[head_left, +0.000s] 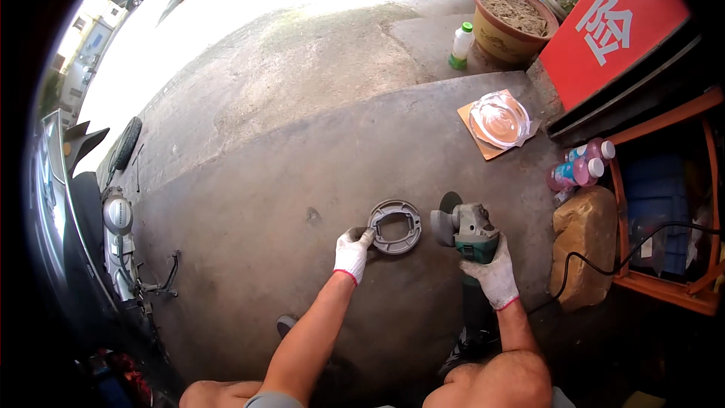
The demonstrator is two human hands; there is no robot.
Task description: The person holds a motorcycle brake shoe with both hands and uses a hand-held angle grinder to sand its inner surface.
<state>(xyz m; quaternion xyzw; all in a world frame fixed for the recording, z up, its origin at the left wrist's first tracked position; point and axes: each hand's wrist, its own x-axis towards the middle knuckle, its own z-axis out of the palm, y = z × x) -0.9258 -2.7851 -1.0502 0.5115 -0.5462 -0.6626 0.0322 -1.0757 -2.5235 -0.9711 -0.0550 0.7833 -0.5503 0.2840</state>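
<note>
My left hand (352, 251), in a white work glove with a red cuff edge, pinches the left rim of a ring-shaped pair of brake shoes (397, 246). The grey metal ring is held above the concrete floor, its open middle facing up. To its right, my right hand (495, 278), gloved the same way, wraps around the green body of an angle grinder (476, 233). The grinder's round disc (442, 228) points left toward the brake shoes, with a gap between them. Whether the disc is spinning I cannot tell.
A black cord (574, 255) runs right past a tan block (585, 227) to an orange metal frame (668, 296). Pink bottles (568, 174) stand beside it. Ahead lie a plastic-wrapped item (500, 121) on cardboard, a green-capped bottle (461, 47) and a flowerpot (502, 44). Motorcycle (118, 215) at left.
</note>
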